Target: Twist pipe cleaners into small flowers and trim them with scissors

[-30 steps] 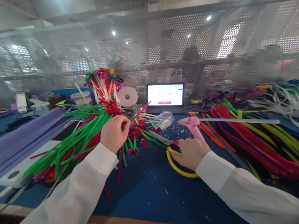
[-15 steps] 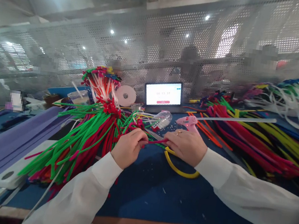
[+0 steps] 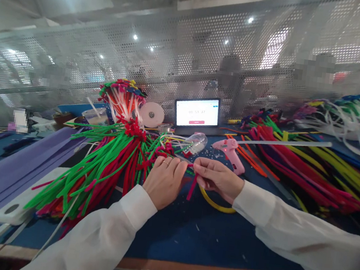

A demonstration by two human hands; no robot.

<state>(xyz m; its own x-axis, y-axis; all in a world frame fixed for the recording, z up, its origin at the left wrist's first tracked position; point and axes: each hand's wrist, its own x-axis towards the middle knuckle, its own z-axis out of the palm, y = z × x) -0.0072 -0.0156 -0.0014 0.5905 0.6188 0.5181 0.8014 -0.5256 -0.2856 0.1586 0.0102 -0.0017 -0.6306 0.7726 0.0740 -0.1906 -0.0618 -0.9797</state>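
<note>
My left hand [image 3: 165,179] and my right hand [image 3: 216,178] meet over the blue table [image 3: 186,237]. Both pinch a short magenta pipe cleaner [image 3: 191,187], which bends and hangs down between my fingertips. A big fan of green, red and pink pipe cleaners [image 3: 103,164] lies just left of my left hand. Under my right hand a yellow loop [image 3: 215,204] rests on the table, and scissors [image 3: 182,158] lie partly hidden behind my fingers.
A pink glue gun [image 3: 230,153] lies behind my right hand. A tablet [image 3: 198,113] showing a timer stands at the back beside a tape roll [image 3: 151,114]. Long coloured pipe cleaners [image 3: 311,165] cover the right side. A purple board [image 3: 12,170] lies left. People sit behind the perforated screen.
My left hand left the pile and came right with a magenta pipe cleaner. My right hand lifted off the yellow loop and joined it; the piece now bends downward.
</note>
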